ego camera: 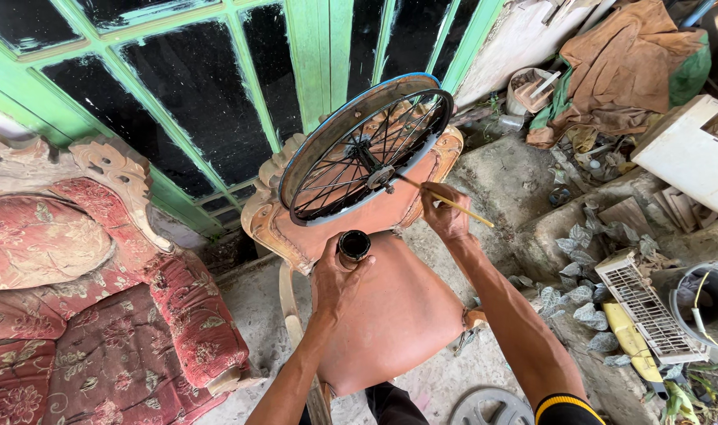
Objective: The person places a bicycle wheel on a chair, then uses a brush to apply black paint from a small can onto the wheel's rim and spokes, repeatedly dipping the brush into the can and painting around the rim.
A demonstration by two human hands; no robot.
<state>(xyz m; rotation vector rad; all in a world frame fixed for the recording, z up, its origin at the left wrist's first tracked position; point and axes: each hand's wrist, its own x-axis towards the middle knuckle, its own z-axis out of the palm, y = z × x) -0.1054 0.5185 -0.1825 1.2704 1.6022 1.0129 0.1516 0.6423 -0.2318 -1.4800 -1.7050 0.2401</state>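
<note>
Cluttered yard, wheel (364,149) overhanging chair (390,311), right hand (444,214) brushing

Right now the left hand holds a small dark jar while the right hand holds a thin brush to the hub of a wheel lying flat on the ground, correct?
Not quite. In the head view, the wheel is propped upright on the chair, not flat on the ground. Otherwise correct: left hand holds the jar, right hand holds the brush at the hub.

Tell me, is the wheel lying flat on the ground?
No, the wheel stands tilted on the orange chair, leaning against its backrest.
</note>
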